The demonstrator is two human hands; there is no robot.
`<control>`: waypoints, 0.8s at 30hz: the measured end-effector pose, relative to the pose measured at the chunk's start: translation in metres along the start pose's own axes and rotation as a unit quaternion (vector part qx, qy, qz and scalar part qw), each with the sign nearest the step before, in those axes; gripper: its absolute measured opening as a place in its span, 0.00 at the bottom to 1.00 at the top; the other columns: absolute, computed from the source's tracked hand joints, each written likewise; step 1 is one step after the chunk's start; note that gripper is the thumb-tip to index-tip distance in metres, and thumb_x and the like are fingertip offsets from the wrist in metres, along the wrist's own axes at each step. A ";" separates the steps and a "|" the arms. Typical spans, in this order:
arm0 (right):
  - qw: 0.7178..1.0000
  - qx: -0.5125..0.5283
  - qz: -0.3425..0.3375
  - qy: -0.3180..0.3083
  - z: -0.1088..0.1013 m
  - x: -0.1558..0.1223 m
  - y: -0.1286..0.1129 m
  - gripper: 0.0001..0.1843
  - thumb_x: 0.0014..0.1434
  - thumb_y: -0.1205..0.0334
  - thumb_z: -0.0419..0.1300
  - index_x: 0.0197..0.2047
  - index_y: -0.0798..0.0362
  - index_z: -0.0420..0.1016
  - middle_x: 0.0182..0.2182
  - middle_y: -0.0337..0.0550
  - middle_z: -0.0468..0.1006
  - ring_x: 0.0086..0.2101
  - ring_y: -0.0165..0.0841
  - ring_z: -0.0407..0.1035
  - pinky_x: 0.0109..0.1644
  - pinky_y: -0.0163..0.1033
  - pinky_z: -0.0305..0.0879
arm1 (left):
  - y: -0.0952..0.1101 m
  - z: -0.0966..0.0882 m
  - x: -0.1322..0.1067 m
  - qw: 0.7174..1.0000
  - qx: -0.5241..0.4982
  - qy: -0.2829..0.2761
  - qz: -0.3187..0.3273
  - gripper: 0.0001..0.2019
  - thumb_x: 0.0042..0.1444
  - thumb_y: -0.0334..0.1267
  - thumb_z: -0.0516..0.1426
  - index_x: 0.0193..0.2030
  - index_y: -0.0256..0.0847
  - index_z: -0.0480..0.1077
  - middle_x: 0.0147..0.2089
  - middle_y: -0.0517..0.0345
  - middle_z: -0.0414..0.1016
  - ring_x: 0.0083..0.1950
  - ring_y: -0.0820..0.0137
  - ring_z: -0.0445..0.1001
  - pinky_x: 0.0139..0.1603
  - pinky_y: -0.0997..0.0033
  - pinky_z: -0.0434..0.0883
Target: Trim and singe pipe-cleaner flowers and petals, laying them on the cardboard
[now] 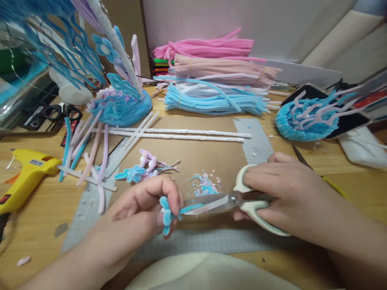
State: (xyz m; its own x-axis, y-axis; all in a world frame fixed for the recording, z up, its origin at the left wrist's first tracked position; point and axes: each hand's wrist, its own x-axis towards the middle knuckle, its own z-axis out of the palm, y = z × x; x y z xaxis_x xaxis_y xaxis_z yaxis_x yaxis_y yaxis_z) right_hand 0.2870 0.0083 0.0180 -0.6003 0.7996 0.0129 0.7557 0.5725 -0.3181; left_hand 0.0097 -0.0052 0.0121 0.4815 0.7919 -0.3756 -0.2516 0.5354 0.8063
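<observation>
Fuzzy, looped blue flower (pixel 167 218) in left fingers (pixel 173 198), pointed metal scissors (pixel 234 200) alongside.

Gray cutting mat (pixel 211 241) and yellow glue gun (pixel 28 173) on wooden table (pixel 36 229).

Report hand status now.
Left hand pinching blue flower. Right hand holding scissors, blades at blue strip. Clippings beyond blades, not blocking.
</observation>
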 end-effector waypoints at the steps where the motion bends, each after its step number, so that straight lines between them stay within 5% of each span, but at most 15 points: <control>1: 1.000 0.005 0.000 -0.007 0.000 0.000 0.000 0.17 0.54 0.56 0.68 0.24 0.50 0.64 0.22 0.31 0.74 0.25 0.31 0.67 0.36 0.41 0.48 | -0.001 0.000 -0.001 1.000 0.003 0.005 -0.002 0.11 0.48 0.44 0.69 0.30 0.40 0.75 0.27 0.61 0.69 0.26 0.76 0.65 0.27 0.78 0.63; 8: 1.000 0.022 0.001 -0.011 0.000 0.000 0.000 0.17 0.54 0.55 0.68 0.24 0.50 0.66 0.22 0.32 0.75 0.25 0.29 0.67 0.36 0.41 0.47 | -0.007 -0.002 -0.001 1.000 0.002 -0.001 0.009 0.03 0.50 0.34 0.63 0.33 0.41 0.75 0.28 0.62 0.70 0.27 0.75 0.62 0.26 0.78 0.60; 18: 0.999 0.039 -0.009 0.023 -0.001 -0.002 -0.004 0.11 0.53 0.66 0.65 0.23 0.51 0.68 0.21 0.31 0.73 0.24 0.27 0.65 0.36 0.40 0.46 | -0.001 -0.005 0.002 0.999 -0.030 -0.025 -0.011 0.08 0.52 0.40 0.67 0.35 0.41 0.75 0.32 0.62 0.71 0.30 0.76 0.68 0.31 0.78 0.66; 24: 0.999 0.049 -0.011 0.003 0.000 -0.001 -0.004 0.18 0.55 0.53 0.69 0.22 0.51 0.68 0.19 0.30 0.72 0.23 0.28 0.63 0.36 0.40 0.46 | -0.001 -0.006 0.000 0.999 -0.044 -0.029 -0.013 0.06 0.53 0.37 0.66 0.36 0.41 0.75 0.33 0.62 0.72 0.30 0.77 0.69 0.32 0.79 0.68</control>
State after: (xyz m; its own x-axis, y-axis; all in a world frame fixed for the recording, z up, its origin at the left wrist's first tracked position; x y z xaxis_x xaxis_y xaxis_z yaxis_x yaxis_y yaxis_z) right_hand 0.2849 0.0056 0.0194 -0.6151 0.7880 0.0271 0.7127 0.5704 -0.4083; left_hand 0.0050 -0.0038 0.0089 0.5359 0.7601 -0.3676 -0.3101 0.5821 0.7516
